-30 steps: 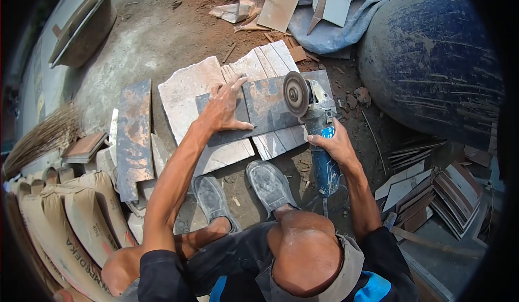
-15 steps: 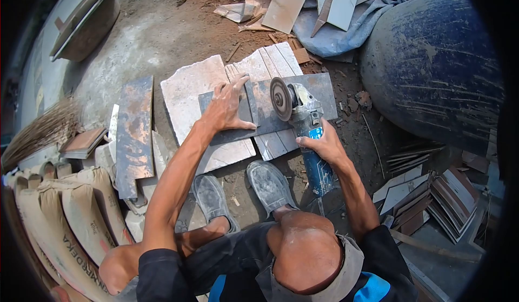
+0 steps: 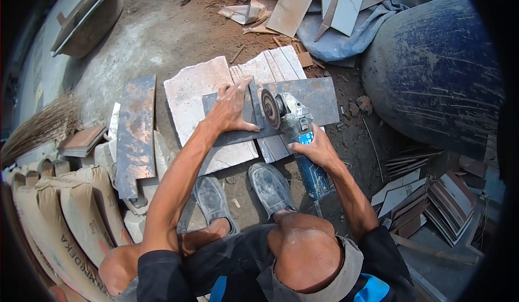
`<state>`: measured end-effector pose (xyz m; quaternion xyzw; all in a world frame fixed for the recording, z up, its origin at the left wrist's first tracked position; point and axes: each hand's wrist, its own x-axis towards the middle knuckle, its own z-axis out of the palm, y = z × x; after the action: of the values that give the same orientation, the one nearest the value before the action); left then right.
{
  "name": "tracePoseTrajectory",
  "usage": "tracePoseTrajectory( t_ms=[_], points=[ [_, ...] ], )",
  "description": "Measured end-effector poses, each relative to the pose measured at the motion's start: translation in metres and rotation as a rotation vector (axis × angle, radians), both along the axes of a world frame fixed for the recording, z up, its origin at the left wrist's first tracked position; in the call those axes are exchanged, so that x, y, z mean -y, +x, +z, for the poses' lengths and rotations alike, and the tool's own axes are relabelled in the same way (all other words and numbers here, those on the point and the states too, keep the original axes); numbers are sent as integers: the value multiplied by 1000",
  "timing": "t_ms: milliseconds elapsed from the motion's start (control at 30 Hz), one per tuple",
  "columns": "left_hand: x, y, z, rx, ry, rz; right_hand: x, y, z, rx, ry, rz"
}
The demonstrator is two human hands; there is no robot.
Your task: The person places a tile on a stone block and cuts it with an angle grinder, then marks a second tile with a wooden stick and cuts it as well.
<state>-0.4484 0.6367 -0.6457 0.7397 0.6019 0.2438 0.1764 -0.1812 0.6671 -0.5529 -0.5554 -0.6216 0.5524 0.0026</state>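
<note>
My left hand (image 3: 233,107) spans a small dark tile piece (image 3: 254,104), thumb at its lower edge and fingers curled at its upper edge. This piece lies across a longer dark tile (image 3: 319,97), which rests on pale, grooved stone slabs (image 3: 194,83). My right hand (image 3: 319,148) is wrapped around the blue body of an angle grinder (image 3: 312,175). The grinder's disc (image 3: 270,109) stands over the long tile, close to the right edge of the small piece. The fingers under the grinder body are mostly hidden.
My dusty shoes (image 3: 270,187) are just below the slabs. A large blue drum (image 3: 432,75) stands at right, above stacked tile offcuts (image 3: 448,204). Cement bags (image 3: 65,221) and another dark tile (image 3: 135,134) are at left. More tiles (image 3: 297,4) lie at the top.
My right hand has brought the grinder left and slightly down, so its disc is nearer the small tile piece. My left hand keeps its place on that piece.
</note>
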Motion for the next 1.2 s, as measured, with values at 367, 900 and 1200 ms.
tracePoseTrajectory(
  t_ms=[367,900,1200],
  points=[
    [0,1,-2,24,-20,21,6,-1,-11,6,5,-13],
    [1,1,-5,51,-31,31,9,-5,-10,-3,-22,-36],
    [1,1,-2,60,-109,44,6,-10,-7,-23,-44,-70]
  ],
)
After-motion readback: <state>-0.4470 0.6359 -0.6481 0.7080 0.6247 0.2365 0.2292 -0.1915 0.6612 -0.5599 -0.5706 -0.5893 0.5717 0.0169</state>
